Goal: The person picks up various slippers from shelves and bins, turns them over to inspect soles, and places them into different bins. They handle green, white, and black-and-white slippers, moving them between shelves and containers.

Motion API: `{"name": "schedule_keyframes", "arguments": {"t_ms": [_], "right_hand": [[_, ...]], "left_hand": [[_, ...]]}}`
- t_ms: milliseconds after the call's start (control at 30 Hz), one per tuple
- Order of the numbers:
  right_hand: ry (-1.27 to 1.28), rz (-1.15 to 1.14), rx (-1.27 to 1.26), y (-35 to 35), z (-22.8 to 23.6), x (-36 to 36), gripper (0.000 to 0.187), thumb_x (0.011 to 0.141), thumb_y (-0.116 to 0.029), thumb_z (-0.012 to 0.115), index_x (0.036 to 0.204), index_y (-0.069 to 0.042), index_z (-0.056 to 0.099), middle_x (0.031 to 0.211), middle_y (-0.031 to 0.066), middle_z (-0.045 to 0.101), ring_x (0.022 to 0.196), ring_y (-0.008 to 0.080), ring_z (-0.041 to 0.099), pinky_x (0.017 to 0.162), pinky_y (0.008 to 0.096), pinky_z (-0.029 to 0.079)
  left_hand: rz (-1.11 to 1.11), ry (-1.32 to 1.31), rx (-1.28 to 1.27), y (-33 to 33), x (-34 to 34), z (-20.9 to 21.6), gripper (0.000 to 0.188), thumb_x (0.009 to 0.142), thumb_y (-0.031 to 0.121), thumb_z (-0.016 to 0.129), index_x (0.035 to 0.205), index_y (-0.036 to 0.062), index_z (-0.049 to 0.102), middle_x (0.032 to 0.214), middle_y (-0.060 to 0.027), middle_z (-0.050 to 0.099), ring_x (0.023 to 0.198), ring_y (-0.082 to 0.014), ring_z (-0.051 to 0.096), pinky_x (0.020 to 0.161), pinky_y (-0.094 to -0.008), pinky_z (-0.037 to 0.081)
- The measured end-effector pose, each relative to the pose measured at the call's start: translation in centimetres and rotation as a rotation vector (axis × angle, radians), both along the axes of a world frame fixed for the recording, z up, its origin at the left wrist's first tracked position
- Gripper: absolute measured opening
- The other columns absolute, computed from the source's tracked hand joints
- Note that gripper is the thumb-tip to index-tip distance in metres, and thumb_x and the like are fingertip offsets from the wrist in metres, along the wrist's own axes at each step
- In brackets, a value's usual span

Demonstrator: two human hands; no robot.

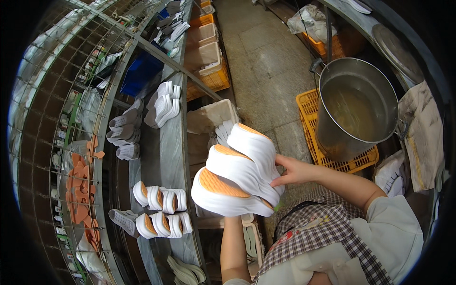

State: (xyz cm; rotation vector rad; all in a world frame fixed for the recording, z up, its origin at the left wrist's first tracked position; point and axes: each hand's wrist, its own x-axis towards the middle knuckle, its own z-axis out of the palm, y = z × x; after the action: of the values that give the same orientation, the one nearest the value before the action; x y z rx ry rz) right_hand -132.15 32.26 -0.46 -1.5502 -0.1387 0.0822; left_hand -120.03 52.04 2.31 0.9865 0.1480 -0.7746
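Note:
Several white shoe soles with orange patterned undersides (232, 176) are bunched together in front of me, above the gap beside the bench. Coming from the right, my right hand (290, 171) is closed on their side, with thumb and fingers pressed against the white foam. My left forearm (233, 251) rises from below and ends under the bundle. The left hand bears the bundle from beneath, its fingers hidden by the soles. Two rows of similar white and orange soles (164, 224) stand on the bench to the left, next to a grey perforated shoe upper (124, 222).
Grey and white soles (164, 111) sit farther up the metal bench (172, 142), near a blue bin (141, 73). Lined orange crates (216, 78) line its right side. Across the aisle, a large metal pot of cloudy liquid (327, 133) stands on a yellow crate (306, 107). Wire mesh (52, 118) borders the left.

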Motion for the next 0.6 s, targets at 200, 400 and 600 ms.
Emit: {"name": "schedule_keyframes", "arguments": {"t_ms": [200, 400, 600], "right_hand": [[-0.085, -0.050, -0.157, 0.1, -0.4, 1.2, 0.083, 0.077, -0.030, 0.074, 0.142, -0.009, 0.026, 0.132, 0.0176, 0.044, 0.121, 0.0300, 0.046, 0.102, 0.0419, 0.037], [-0.558, -0.051, -0.180, -1.8, 0.1, 4.5, 0.062, 0.085, -0.013, 0.062, 0.140, -0.013, 0.034, 0.141, 0.0097, 0.040, 0.125, 0.0247, 0.044, 0.104, 0.0401, 0.036], [0.198, 0.222, 0.698, -1.8, -0.6, 2.6, 0.051, 0.090, -0.018, 0.053, 0.137, -0.004, 0.039, 0.143, 0.0119, 0.036, 0.131, 0.0247, 0.036, 0.110, 0.0392, 0.028]], "left_hand": [[0.052, 0.014, -0.032, 0.8, -1.7, 0.4, 0.040, 0.096, 0.027, 0.048, 0.125, -0.0013, 0.047, 0.115, -0.0147, 0.059, 0.095, -0.0247, 0.063, 0.079, -0.0342, 0.055], [0.148, 0.105, -0.087, 1.8, -5.7, 0.8, 0.040, 0.095, 0.027, 0.048, 0.124, -0.0013, 0.047, 0.114, -0.0147, 0.059, 0.094, -0.0246, 0.063, 0.078, -0.0342, 0.055], [0.050, 0.002, 0.014, 1.4, -4.6, -0.3, 0.041, 0.095, 0.025, 0.050, 0.125, -0.0020, 0.046, 0.114, -0.0155, 0.059, 0.094, -0.0237, 0.063, 0.077, -0.0330, 0.055]]}}
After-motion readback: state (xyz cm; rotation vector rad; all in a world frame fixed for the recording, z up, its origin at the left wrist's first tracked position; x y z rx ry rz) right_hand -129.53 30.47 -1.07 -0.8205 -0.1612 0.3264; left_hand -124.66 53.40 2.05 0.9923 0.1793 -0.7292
